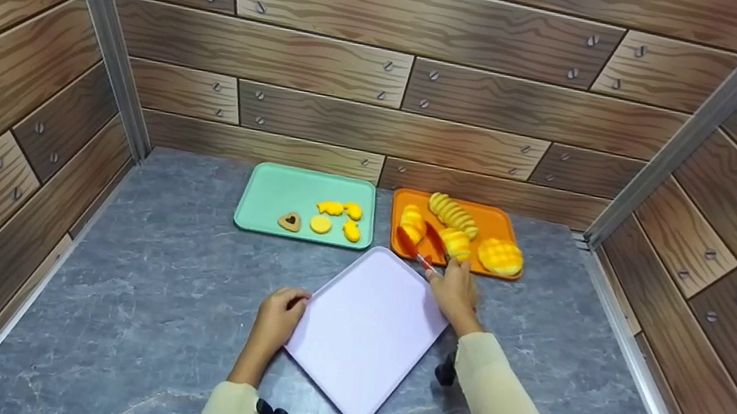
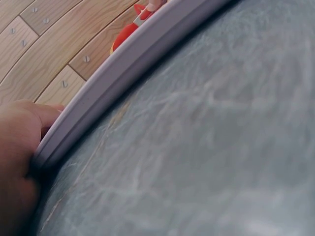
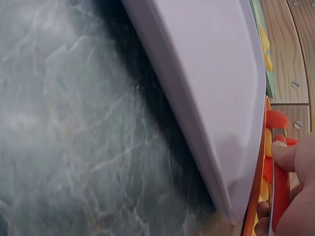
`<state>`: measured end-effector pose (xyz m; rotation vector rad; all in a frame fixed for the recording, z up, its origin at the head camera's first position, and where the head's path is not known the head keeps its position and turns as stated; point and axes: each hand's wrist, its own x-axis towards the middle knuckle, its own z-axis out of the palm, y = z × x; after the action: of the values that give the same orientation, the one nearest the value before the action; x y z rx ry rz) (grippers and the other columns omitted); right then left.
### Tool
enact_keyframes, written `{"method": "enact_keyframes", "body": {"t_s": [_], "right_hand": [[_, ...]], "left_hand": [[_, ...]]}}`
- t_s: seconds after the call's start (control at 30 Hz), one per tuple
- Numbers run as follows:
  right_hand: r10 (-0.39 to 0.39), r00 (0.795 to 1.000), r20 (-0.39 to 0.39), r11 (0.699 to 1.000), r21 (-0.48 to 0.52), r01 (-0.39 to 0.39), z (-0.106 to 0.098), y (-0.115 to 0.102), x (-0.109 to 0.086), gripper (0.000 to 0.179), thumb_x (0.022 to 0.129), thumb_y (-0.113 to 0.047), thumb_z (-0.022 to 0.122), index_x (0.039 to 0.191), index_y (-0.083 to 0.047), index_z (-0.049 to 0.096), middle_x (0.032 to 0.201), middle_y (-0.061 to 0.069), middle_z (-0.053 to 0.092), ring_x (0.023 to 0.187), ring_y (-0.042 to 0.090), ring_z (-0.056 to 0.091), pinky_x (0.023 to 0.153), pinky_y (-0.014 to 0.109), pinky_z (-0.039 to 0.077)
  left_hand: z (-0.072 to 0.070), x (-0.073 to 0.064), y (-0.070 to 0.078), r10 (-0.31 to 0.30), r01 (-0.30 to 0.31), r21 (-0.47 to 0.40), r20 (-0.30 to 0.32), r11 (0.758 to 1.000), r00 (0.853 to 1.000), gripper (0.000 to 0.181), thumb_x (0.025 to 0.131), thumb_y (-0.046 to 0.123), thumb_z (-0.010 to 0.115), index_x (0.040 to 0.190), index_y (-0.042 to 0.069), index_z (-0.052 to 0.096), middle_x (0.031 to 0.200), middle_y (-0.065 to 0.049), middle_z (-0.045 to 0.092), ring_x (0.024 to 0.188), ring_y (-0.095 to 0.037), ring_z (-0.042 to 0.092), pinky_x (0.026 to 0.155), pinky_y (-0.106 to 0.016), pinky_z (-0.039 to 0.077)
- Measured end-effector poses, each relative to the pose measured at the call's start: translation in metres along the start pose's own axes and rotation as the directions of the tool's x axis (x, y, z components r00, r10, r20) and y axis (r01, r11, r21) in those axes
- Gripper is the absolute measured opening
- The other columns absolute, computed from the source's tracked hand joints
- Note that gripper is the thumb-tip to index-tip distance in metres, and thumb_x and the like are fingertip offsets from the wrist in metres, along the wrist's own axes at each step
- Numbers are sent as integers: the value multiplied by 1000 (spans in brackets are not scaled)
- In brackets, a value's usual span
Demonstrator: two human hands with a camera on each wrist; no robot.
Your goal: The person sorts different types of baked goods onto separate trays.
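My left hand [image 1: 280,316] grips the left edge of a lavender tray [image 1: 367,333], which lies turned cornerwise in the middle with nothing on it. In my right hand [image 1: 455,291] is a pair of red-tipped tongs [image 1: 408,243], whose red handle [image 3: 280,191] shows in the right wrist view. The tong tips stand apart over the orange tray [image 1: 497,217], and one overlaps a yellow bread roll [image 1: 413,218] at that tray's left. Also on the orange tray are a long ridged bread [image 1: 453,215], a smaller roll [image 1: 455,243] near my fingers and a round scored bun [image 1: 500,256].
A mint-green tray [image 1: 279,189] stands at the back left, holding a heart-marked cookie [image 1: 290,221], a round yellow biscuit [image 1: 321,224] and several small yellow pieces [image 1: 351,231]. Wood-patterned walls [image 1: 330,61] enclose the grey marbled table [image 1: 156,279] on three sides.
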<state>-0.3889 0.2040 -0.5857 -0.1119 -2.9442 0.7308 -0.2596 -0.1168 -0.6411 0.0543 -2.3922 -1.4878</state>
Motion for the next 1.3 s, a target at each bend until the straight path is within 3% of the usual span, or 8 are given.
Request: {"method": "enact_keyframes", "body": {"t_s": [0.17,0.37,0.53,0.77,0.87,1.13,1.3], "right_hand": [[1,1000,-2,1000,-2,-1,-3,2,-3,71,96,-38,66,147,6,44,140,26,46,122,46,53,104,59,41],[-19,999,-50,1000,-7,19,-8,8,-15,74,93,-41,70,143,7,46,132,25,48,119,44,53,102,57,43],[-59,987,-146,996,58,68,-18,16,-32,76,90,-38,74,140,11,47,127,28,49,114,48,54,98,58,44],[-72,954,-292,989,103,107,-35,37,-68,69,85,-32,80,132,11,53,117,30,54,107,50,54,89,61,44],[-54,940,-337,991,97,92,-40,50,-86,63,83,-30,82,124,10,57,113,32,56,104,51,53,88,61,42],[35,926,-375,991,133,16,-43,82,-123,57,82,-22,83,117,15,57,115,37,56,103,56,53,89,63,40],[69,939,-337,989,146,-20,-40,94,-131,52,84,-18,81,112,18,56,110,38,54,101,58,51,88,63,39]], "left_hand": [[3,1,2,6,-6,-3,2,1000,1000,14,94,8,66,102,8,78,104,-8,74,103,-26,69,92,-45,53],[7,1,5,2,-2,-8,15,1000,1000,14,94,8,66,102,9,78,103,-7,74,102,-25,68,91,-44,53],[10,0,7,6,-6,-3,25,1000,1000,15,95,9,66,103,10,78,104,-6,74,103,-25,68,92,-44,53],[11,0,6,5,-5,0,24,1000,1000,15,95,9,65,104,9,77,104,-7,74,105,-26,68,93,-45,53],[9,0,5,0,0,-1,24,1000,1000,15,95,9,65,104,9,77,105,-8,74,105,-27,68,94,-45,53],[3,-3,1,-1,1,19,9,1000,1000,15,94,8,65,104,8,78,106,-10,74,106,-29,68,94,-47,52],[1,-2,1,3,-3,11,4,1000,1000,16,94,7,65,104,9,78,106,-9,74,106,-28,68,94,-47,52]]}}
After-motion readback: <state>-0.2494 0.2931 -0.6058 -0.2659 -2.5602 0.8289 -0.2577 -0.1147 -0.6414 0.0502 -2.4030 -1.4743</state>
